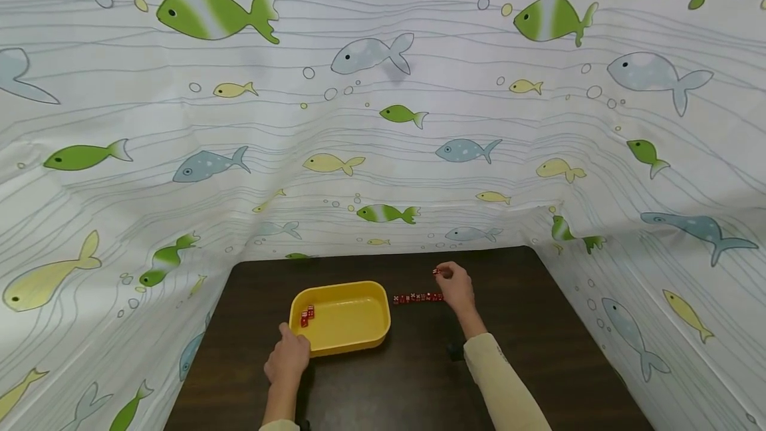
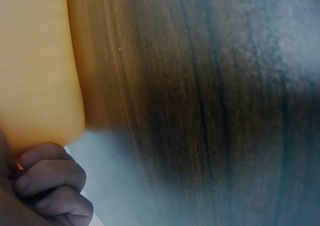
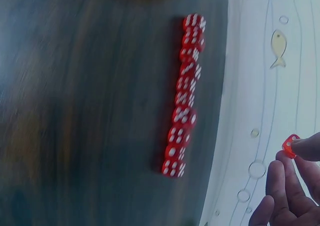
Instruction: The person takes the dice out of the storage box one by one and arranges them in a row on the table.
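Observation:
My left hand (image 1: 288,355) grips the near left corner of a yellow tray (image 1: 383,331), its fingers curled at the tray's edge in the left wrist view. Inside the tray, a few red dice (image 1: 304,322) lie together at the left end. Between thumb and fingertips my right hand (image 1: 457,288) pinches a single red die (image 3: 290,145) with white pips, raised above the table. Just below and left of that hand, several red dice (image 3: 182,99) stand side by side in a long row on the table, right of the tray.
The dark wood-grain table (image 1: 383,391) has rounded far corners. A white curtain (image 1: 407,178) printed with green, yellow and blue fish hangs behind the table and along both sides, close to its edges.

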Tool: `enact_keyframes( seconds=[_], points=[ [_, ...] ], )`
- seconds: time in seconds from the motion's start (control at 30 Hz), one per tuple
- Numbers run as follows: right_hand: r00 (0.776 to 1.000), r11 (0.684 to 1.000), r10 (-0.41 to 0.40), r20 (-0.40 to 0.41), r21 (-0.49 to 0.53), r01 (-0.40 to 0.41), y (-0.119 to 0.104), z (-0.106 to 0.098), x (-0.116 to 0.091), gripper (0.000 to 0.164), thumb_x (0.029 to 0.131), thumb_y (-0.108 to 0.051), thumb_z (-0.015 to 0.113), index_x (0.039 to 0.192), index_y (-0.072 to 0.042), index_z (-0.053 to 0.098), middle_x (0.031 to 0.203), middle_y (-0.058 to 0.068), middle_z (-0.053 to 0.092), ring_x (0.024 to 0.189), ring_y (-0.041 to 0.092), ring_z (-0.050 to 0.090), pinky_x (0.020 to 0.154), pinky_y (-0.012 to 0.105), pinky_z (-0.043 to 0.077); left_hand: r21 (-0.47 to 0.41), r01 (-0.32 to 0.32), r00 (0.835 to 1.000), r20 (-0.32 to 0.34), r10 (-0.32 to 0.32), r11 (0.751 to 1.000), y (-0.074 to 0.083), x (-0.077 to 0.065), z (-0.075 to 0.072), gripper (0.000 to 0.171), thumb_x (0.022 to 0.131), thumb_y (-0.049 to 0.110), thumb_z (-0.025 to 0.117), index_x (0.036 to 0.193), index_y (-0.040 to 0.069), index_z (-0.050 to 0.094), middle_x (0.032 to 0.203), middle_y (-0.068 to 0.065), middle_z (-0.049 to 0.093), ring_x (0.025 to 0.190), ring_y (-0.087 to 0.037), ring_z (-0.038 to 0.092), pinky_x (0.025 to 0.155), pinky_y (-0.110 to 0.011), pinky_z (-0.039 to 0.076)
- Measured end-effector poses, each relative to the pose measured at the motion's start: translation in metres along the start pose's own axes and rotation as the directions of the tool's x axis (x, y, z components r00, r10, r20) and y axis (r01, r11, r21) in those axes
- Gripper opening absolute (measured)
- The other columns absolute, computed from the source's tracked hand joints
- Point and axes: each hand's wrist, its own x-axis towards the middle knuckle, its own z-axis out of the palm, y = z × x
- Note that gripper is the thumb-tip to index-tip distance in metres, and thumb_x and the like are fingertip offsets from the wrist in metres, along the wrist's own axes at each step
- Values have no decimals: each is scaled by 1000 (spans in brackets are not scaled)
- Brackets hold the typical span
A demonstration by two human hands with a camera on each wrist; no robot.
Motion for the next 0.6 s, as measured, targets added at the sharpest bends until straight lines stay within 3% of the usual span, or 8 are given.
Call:
enact_keyframes(
  seconds=[0.37,0.6],
  points=[
    [997,989,72,-9,-131,-73,27,-18,0,27,103,-21,66,127,-9,72,123,16,73,89,29,66,68,40,49,8,2,1000,-11,-2,1000,-2,2,-1,58,106,26,39,154,-4,23,85,-19,56,71,-35,55,72,-50,43],
    [992,960,121,21,-257,-112,45,-18,-2,26,104,-21,66,128,-11,70,123,14,72,87,27,67,67,40,49,-1,4,1000,-12,-4,1000,2,1,-2,58,107,26,39,153,-4,24,84,-17,53,70,-34,54,70,-47,42]
  ],
)
